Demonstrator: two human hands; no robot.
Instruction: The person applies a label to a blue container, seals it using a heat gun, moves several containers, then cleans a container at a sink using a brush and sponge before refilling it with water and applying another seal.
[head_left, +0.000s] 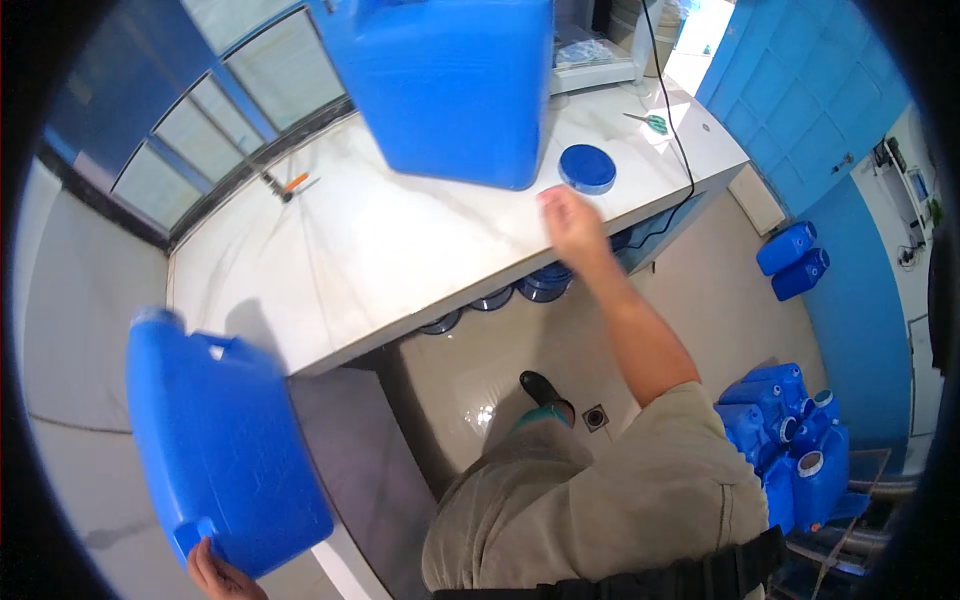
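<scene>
My left hand (217, 574) grips a large blue plastic jerrycan (217, 442) by the recess at its lower end. That can is tilted at the counter's left end, its pale cap up and its moulded handle facing the counter. My right hand (571, 225) is over the counter's front edge, slightly blurred, with its fingers curled. It is near the bottom corner of a second blue jerrycan (450, 97), which is upright on the white marbled counter (420, 225). Whether the fingers touch that can, I cannot tell. Just beyond my right hand lies a round blue lid (587, 168).
Green-handled scissors (657, 124) and a black cable (679, 142) lie at the counter's right. An orange-handled tap (289, 187) juts over its back left. Blue water bottles (546, 281) are under the counter. More blue jerrycans (787, 442) are piled on the floor at right, near a drain (595, 418).
</scene>
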